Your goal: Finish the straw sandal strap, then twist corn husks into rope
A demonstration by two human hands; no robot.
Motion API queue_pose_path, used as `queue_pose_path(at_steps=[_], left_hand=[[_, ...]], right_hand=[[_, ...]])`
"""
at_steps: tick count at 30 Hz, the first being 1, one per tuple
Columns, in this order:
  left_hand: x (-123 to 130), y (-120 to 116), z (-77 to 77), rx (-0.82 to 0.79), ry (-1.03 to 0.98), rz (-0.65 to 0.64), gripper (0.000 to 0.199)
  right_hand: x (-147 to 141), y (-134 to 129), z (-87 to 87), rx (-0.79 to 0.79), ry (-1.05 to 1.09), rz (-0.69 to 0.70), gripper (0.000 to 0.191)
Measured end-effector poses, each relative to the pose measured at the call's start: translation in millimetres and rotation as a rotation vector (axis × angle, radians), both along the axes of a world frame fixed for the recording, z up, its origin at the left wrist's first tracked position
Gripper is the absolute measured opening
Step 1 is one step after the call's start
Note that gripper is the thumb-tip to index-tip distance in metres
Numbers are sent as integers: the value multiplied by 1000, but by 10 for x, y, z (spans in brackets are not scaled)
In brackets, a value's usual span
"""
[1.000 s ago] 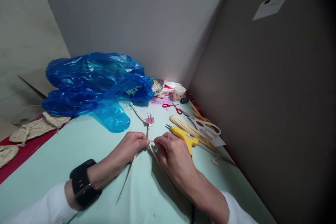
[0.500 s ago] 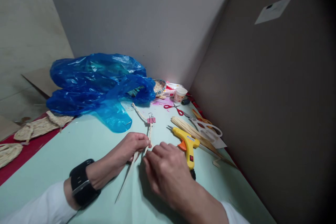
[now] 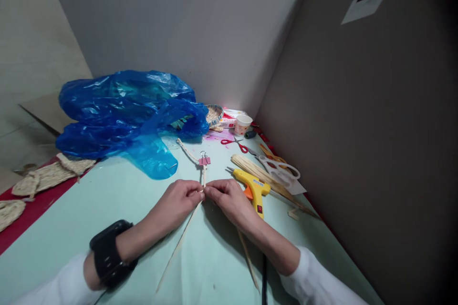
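A pale braided straw cord (image 3: 204,175) runs toward me from a pink binder clip (image 3: 204,161) fixed on it. Its other end curves away to the upper left of the clip. My left hand (image 3: 184,198) pinches the cord between thumb and finger just below the clip. From the other side, my right hand (image 3: 226,196) pinches the strands at the same spot, fingertips touching the left ones. One loose straw strand (image 3: 179,243) trails down to the left. Another strand (image 3: 248,261) comes out under my right wrist. The join itself is hidden by the fingertips.
Right of my hands lies a yellow glue gun (image 3: 253,187), with a straw bundle (image 3: 257,174), white-handled scissors (image 3: 282,167) and red scissors (image 3: 239,144) behind. A blue plastic bag (image 3: 125,109) fills the back left. A paper cup (image 3: 243,125) stands near the wall; braided straw pieces (image 3: 50,177) lie left.
My right hand has turned and moved up to meet my left fingertips at the cord. A strand now shows under my right wrist. The view has shifted slightly.
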State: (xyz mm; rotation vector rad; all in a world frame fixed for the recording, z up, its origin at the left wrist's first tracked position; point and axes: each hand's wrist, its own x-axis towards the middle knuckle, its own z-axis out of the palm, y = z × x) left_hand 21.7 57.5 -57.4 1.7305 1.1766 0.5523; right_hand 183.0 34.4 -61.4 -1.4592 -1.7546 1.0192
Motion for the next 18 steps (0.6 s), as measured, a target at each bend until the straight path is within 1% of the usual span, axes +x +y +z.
queue_pose_path(at_steps=[4,8,13,16,18], left_hand=[[-17,-75,89,113,139,29,26],[21,-255,165,133,194,15,29],[134,-478,104,157,329,-75,31],[176,-533,54,197,409,-101,32],[187,-545,35,233,460,-112,32]], right_hand=[[10,-26,-11,1,41,-48,31],[15,-39,-33,-10,128,-65,29],[11,-22,-82,-130,347,-45,24],[-11,-22,-60,-231,500,-27,20],[-26,-30,-28,-297,584,-23,21]])
